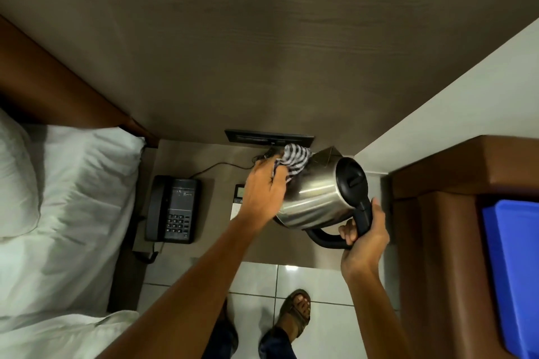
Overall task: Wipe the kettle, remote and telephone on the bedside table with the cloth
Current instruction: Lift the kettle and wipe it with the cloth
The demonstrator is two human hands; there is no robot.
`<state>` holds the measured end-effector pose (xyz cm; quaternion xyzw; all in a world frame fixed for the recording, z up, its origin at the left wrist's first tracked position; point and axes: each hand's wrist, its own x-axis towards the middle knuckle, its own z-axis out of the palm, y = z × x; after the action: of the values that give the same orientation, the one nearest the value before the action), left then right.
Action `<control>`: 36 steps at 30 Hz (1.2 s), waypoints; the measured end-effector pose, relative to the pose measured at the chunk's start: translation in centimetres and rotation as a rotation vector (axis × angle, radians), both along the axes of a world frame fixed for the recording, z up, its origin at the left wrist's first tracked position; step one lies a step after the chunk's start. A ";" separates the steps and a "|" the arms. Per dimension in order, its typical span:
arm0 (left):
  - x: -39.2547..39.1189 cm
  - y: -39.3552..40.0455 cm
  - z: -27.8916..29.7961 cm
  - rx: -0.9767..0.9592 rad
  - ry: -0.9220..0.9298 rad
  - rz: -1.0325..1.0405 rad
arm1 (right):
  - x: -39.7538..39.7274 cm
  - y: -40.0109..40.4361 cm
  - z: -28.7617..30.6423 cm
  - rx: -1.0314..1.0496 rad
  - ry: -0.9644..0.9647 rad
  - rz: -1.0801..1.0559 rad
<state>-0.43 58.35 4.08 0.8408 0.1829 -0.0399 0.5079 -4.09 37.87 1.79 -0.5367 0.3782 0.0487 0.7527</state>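
A steel kettle [318, 195] with a black lid is lifted and tilted over the bedside table [221, 181]. My right hand [364, 234] grips its black handle. My left hand [264, 188] presses a striped cloth [294, 161] against the kettle's far side. The black telephone [173, 208] lies on the left of the table. A white remote [239, 198] with a small screen lies between telephone and kettle, mostly hidden by my left wrist.
A bed with white sheets and pillow [73, 198] borders the table on the left. A black socket panel [269, 137] sits on the wall behind, with a cord running to the telephone. Brown furniture holding a blue tray [513, 271] stands right. My sandalled foot [296, 310] is on white tiles.
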 end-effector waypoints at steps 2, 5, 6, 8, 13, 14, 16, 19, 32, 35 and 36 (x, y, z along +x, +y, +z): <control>0.5 1.2 -0.5 -0.073 0.169 0.100 | -0.5 -0.3 -0.4 -0.002 0.018 0.014; 0.0 2.5 -1.9 -0.217 0.339 0.269 | -1.3 -0.4 -0.9 -0.027 0.045 0.043; -0.4 2.7 -2.2 -0.278 0.372 0.344 | -1.6 -0.4 -1.1 -0.039 0.057 0.042; -1.4 2.9 -2.5 -0.395 0.406 0.496 | -1.9 -0.2 -1.6 -0.070 0.086 0.031; -2.5 3.6 -3.0 -0.513 0.431 0.722 | -2.4 1.2 -3.6 -0.154 0.096 -0.003; -2.6 3.7 -3.0 -0.534 0.433 0.744 | -2.4 1.6 -4.1 -0.156 0.083 -0.018; -2.8 4.0 -3.2 -0.565 0.440 0.763 | -2.4 2.1 -4.8 -0.155 0.059 -0.044; -2.8 4.4 -3.2 -0.581 0.413 0.796 | -2.4 2.6 -5.5 -0.166 0.028 -0.045; -2.5 6.8 -3.0 -0.633 0.347 0.856 | -3.2 4.6 -8.1 -0.326 -0.014 0.056; -2.9 8.1 -3.0 -0.648 0.336 0.905 | -3.6 5.2 -8.7 -0.376 -0.031 0.086; -3.0 8.5 -3.1 -0.646 0.335 0.909 | -3.7 5.3 -8.9 -0.389 -0.034 0.094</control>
<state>-3.47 66.83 0.98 0.4628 0.5818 -0.0041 0.6688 -7.78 43.18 -7.07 -0.6898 0.3422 0.0009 0.6380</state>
